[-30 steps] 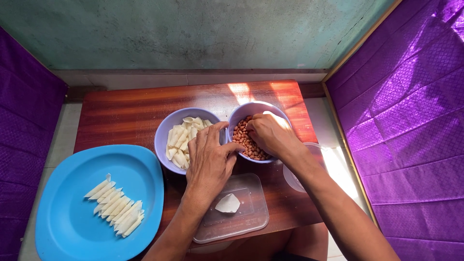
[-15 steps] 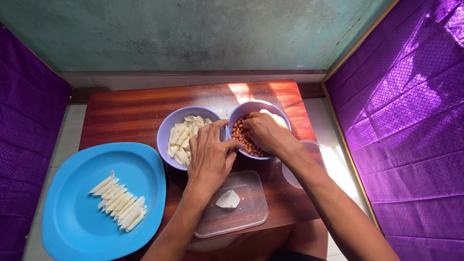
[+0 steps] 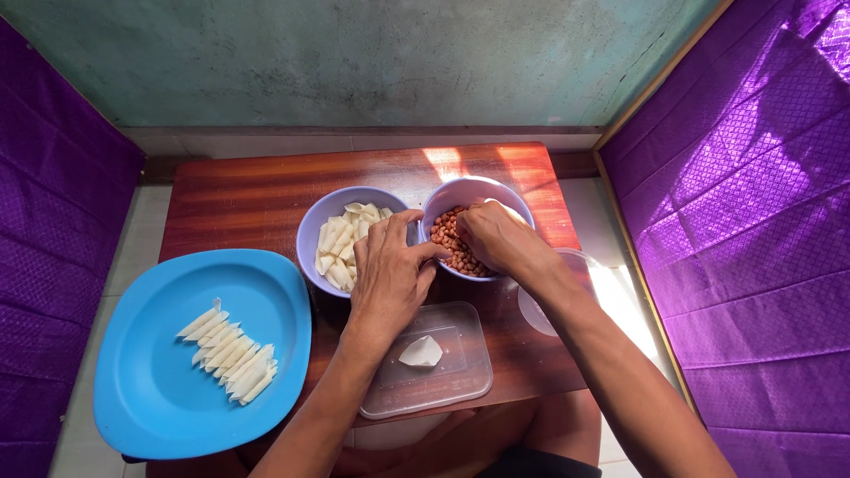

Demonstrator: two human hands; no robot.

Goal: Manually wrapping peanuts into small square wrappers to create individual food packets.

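Peanuts [image 3: 453, 246] sit under the right hand [image 3: 498, 237], which pinches some, so hold the bowl [image 3: 478, 190] steady with the left hand [image 3: 390, 270].

Showing polished reddish wood with a soft sheen on the table [image 3: 248, 199]. Looking smooth, glossy plastic: blue plate [image 3: 159, 389], two lilac bowls [image 3: 312, 232]. Appearing clear, thin plastic on the lid [image 3: 460, 376]. Reading as quilted, shiny purple cloth [image 3: 753, 177]; wall [image 3: 354, 62] looking matt, rough.

Two lilac bowls [image 3: 335, 232] [image 3: 478, 195], one blue plate [image 3: 159, 372], one clear plastic lid [image 3: 460, 376], one clear round container [image 3: 575, 265], one tabletop [image 3: 239, 195], two hands [image 3: 390, 274] [image 3: 498, 237].
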